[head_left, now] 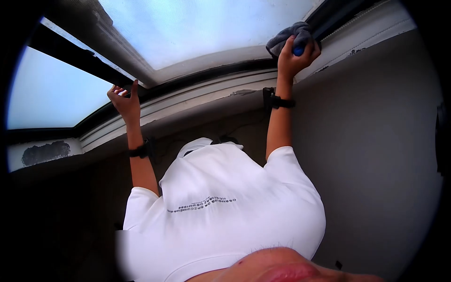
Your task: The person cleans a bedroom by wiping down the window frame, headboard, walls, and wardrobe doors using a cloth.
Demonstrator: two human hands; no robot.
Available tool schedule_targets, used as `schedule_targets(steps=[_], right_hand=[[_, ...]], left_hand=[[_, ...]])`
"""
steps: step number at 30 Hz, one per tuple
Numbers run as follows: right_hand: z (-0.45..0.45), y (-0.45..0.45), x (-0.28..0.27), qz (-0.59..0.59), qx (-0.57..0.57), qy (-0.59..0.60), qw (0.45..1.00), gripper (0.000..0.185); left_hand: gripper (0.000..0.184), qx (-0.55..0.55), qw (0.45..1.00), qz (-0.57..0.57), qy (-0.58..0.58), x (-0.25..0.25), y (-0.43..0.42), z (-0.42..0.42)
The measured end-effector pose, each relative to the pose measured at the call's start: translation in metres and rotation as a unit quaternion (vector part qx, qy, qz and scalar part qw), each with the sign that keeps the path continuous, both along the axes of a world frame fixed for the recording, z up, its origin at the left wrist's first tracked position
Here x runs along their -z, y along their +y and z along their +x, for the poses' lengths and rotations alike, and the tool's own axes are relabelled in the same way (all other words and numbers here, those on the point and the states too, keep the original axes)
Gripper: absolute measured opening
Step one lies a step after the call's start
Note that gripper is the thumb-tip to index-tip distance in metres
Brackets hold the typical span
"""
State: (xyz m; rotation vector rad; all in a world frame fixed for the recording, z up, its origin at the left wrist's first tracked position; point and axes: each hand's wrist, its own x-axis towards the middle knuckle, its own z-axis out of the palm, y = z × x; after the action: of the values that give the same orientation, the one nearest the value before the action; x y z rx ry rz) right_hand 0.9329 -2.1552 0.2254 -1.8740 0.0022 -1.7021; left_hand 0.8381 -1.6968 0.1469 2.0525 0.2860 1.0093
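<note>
A bunched grey cloth (289, 35) is in my right hand (299, 55), up at the right corner of the window frame. Something small and blue shows between the fingers of that hand. At the left, my left hand (125, 99) is raised to the lower end of the dark window frame bar (77, 58), its fingers curled around the edge and the thumb pointing up. Bright window glass (197, 28) lies between the two hands.
Another pane (51, 94) is at the far left. A pale sill (202, 96) with worn patches runs below the frame, with a grey rough patch (46, 152) at its left end. A plain grey wall (366, 141) fills the right side.
</note>
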Motion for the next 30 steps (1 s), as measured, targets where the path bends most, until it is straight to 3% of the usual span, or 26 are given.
schedule_targets(steps=[1, 4, 6, 8, 10, 12, 14, 16, 18, 24, 29, 30], right_hand=[[-0.001, -0.007, -0.015, -0.008, 0.019, -0.044, 0.999, 0.032], [0.016, -0.027, -0.023, -0.078, 0.021, -0.028, 0.996, 0.031], [0.015, -0.028, -0.003, -0.077, 0.055, -0.030, 0.995, 0.029], [0.006, -0.030, 0.027, -0.061, 0.090, 0.084, 0.990, 0.029], [-0.004, -0.030, 0.047, -0.072, 0.109, 0.105, 0.986, 0.028], [-0.016, -0.029, 0.052, -0.053, 0.108, 0.198, 0.973, 0.029], [-0.015, -0.033, 0.041, -0.054, 0.106, 0.193, 0.974, 0.029], [-0.009, -0.032, 0.015, -0.078, 0.068, 0.079, 0.992, 0.029], [0.003, -0.030, -0.010, -0.094, 0.074, 0.061, 0.991, 0.032], [-0.001, -0.019, 0.026, -0.127, 0.071, 0.057, 0.988, 0.041], [-0.030, 0.011, 0.096, -0.097, 0.040, 0.323, 0.941, 0.043], [-0.033, 0.018, 0.105, -0.096, 0.034, 0.323, 0.941, 0.043]], left_hand=[[0.063, -0.006, 1.000, -0.001, -0.004, 0.000, -0.001, 0.000], [0.063, -0.012, 1.000, -0.003, -0.006, 0.001, -0.004, 0.001], [0.063, -0.016, 1.000, -0.005, -0.007, 0.002, -0.005, 0.000], [0.063, -0.018, 1.000, 0.000, -0.001, 0.002, -0.004, 0.000], [0.063, -0.018, 1.000, 0.000, -0.013, 0.008, -0.001, 0.002], [0.063, -0.013, 1.000, 0.004, -0.022, 0.009, 0.001, 0.003], [0.064, -0.015, 1.000, 0.005, -0.010, 0.008, -0.002, 0.001], [0.064, -0.013, 1.000, 0.009, -0.007, 0.008, -0.001, 0.001], [0.065, -0.009, 1.000, 0.005, -0.008, 0.009, -0.002, 0.001], [0.062, 0.000, 1.000, 0.010, -0.011, 0.008, -0.002, 0.000], [0.065, 0.006, 1.000, 0.012, -0.019, 0.011, 0.000, -0.001], [0.065, 0.009, 1.000, 0.002, -0.014, 0.009, 0.000, -0.001]])
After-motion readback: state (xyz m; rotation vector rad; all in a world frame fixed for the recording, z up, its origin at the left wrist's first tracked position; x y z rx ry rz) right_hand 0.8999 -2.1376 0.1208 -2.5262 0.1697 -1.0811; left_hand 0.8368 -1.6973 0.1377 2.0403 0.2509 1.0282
